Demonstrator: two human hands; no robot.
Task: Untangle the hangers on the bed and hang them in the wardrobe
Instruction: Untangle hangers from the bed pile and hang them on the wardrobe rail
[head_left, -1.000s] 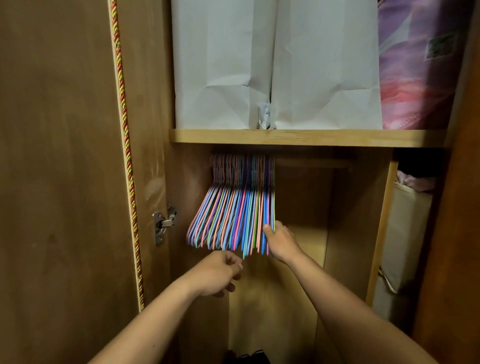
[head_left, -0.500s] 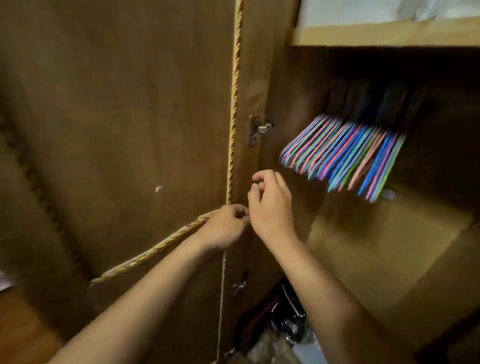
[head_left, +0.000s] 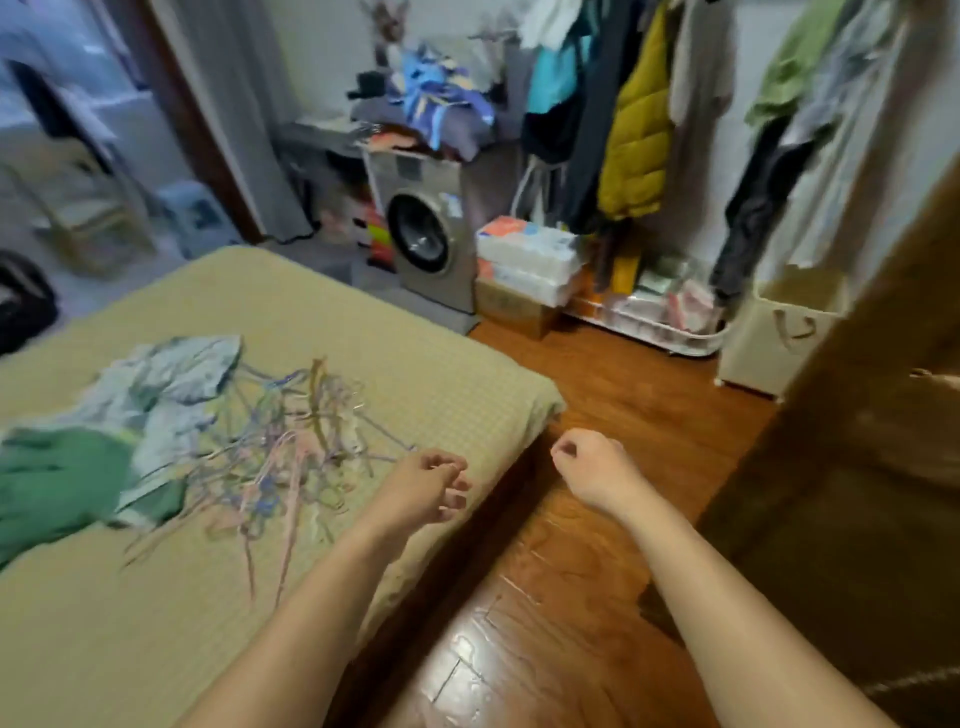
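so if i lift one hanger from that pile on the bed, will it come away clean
Probably not: the hangers lie crossed and interlocked, so others would likely drag along. They look thin, so likely light and slightly springy. Some meet the clothes, which may snag.

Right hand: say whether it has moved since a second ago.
Yes. The right hand has drawn back from the wardrobe door, now on its right, to over the floor beside the bed.
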